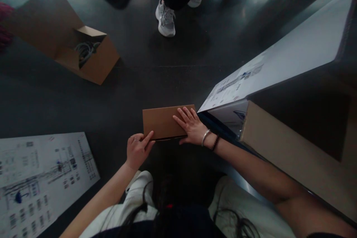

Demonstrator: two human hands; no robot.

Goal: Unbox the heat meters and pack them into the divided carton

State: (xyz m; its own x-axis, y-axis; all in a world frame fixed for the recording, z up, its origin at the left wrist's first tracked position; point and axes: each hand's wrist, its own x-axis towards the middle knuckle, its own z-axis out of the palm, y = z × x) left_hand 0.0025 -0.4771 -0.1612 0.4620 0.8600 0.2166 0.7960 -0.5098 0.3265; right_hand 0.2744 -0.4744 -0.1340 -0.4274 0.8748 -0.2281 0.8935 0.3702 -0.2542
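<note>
A flat brown cardboard box (161, 121) lies on the dark floor in front of me. My right hand (191, 126), with bracelets at the wrist, rests flat on its right part with the fingers stretched out. My left hand (137, 150) is at the box's lower left corner, fingers curled and the thumb and forefinger touching its edge.
A large long carton (292, 55) with a printed white face lies to the right. An open brown box (89, 54) holding cables stands at the upper left. A printed instruction sheet (39, 178) lies at the lower left. Another person's white shoes (166, 18) stand ahead.
</note>
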